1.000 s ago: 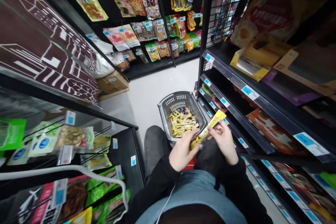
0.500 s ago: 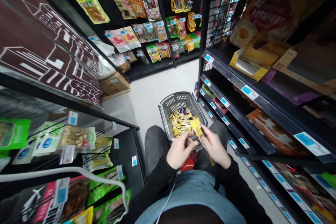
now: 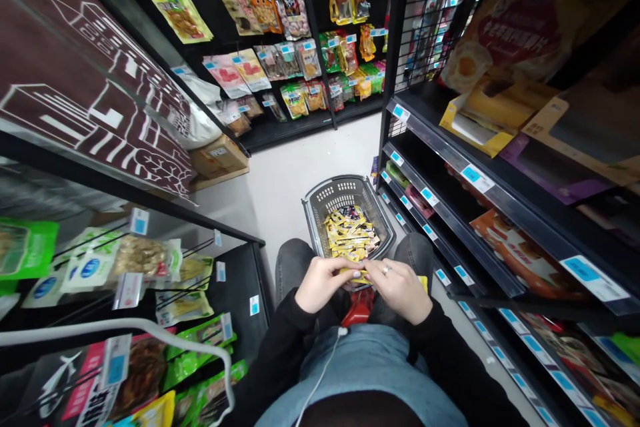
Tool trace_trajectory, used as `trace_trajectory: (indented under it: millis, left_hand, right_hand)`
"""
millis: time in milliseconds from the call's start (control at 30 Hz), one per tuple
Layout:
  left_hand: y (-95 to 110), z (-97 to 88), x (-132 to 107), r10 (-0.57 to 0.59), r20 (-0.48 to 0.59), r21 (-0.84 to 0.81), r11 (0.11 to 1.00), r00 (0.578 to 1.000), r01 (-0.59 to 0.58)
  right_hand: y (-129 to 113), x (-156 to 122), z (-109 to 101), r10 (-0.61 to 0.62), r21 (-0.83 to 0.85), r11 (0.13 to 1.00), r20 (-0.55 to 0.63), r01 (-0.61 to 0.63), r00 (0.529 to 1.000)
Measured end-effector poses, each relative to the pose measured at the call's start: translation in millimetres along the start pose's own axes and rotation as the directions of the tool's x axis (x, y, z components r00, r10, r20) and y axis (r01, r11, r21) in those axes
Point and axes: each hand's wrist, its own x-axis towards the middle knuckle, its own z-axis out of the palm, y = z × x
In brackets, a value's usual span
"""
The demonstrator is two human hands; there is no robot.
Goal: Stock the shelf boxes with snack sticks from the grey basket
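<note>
My left hand [image 3: 326, 281] and my right hand [image 3: 400, 290] meet fingertip to fingertip over my lap, at the near rim of a grey shopping basket [image 3: 309, 217]. Both are closed in a pinch on a small yellow snack packet [image 3: 423, 282]. Most of it is covered by my fingers; one end sticks out beside my right palm, and a strip of yellow shows below the fingertips. Inside the basket lies a heap of similar yellow snack packets [image 3: 345, 230], with some darker ones at the far side. A ring is on my right hand.
A red object [image 3: 359, 309], partly hidden, is between my knees. Shelving with bagged snacks [image 3: 295, 99] stands ahead. A shelf unit [image 3: 440, 167] rises close on the right, and racks of hanging bags [image 3: 145, 257] are on the left. A cardboard box [image 3: 220, 159] sits on the floor.
The yellow packet, held raised in my right hand before, has come down and turned sideways. My left hand has closed on it, and both hands' fingertips now touch.
</note>
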Motion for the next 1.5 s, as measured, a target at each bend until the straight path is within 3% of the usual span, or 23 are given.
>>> trace_trajectory:
  millis: [133, 300, 433, 633, 833, 1133, 1267, 1367, 1500]
  left_hand:
    - [2, 1.3, 1, 0.119, -0.043, 0.092, 0.989, 0.992, -0.114]
    - [11, -3.8, -3, 0.297, -0.152, 0.318, 0.918, 0.943, -0.238]
    - [22, -14.3, -6, 0.274, -0.146, 0.368, 0.907, 0.951, -0.204]
    - [23, -17.4, -6, 0.199, -0.12, 0.289, 0.944, 0.973, -0.158]
    - [22, -13.7, -8, 0.198, -0.122, 0.279, 0.947, 0.973, -0.158]
    - [24, -10.1, -7, 0.25, -0.152, 0.337, 0.923, 0.956, -0.188]
    - [20, -14.5, -6, 0.21, -0.182, 0.271, 0.95, 0.961, -0.156]
    - [16, -22.3, -7, 0.113, -0.234, 0.113, 0.99, 0.966, -0.089]
    - [16, -29.5, -7, -0.019, -0.259, -0.208, 0.978, 0.966, -0.036]
  right_hand:
    - [-2, -2, -2, -0.011, 0.02, 1.0, -0.021, 0.012, 1.0]
    - [2, -7, -10, -0.02, 0.03, 0.999, 0.005, 0.02, 1.0]
    - [12, -16, -15, -0.04, 0.025, 0.999, 0.097, 0.038, 0.994]
    - [19, -23, -19, -0.038, 0.098, 0.995, 0.241, 0.014, 0.97]
    - [21, -23, -18, 0.052, 0.044, 0.997, 0.268, -0.066, 0.962]
    - [20, -18, -20, 0.078, -0.111, 0.993, 0.264, -0.05, 0.961]
    - [24, -17, -26, 0.046, -0.012, 0.999, 0.273, -0.045, 0.961]
    - [28, -20, -34, -0.055, 0.162, 0.987, 0.249, 0.015, 0.967]
    - [31, -29, -45, -0.105, 0.323, 0.943, 0.066, 0.078, 0.992]
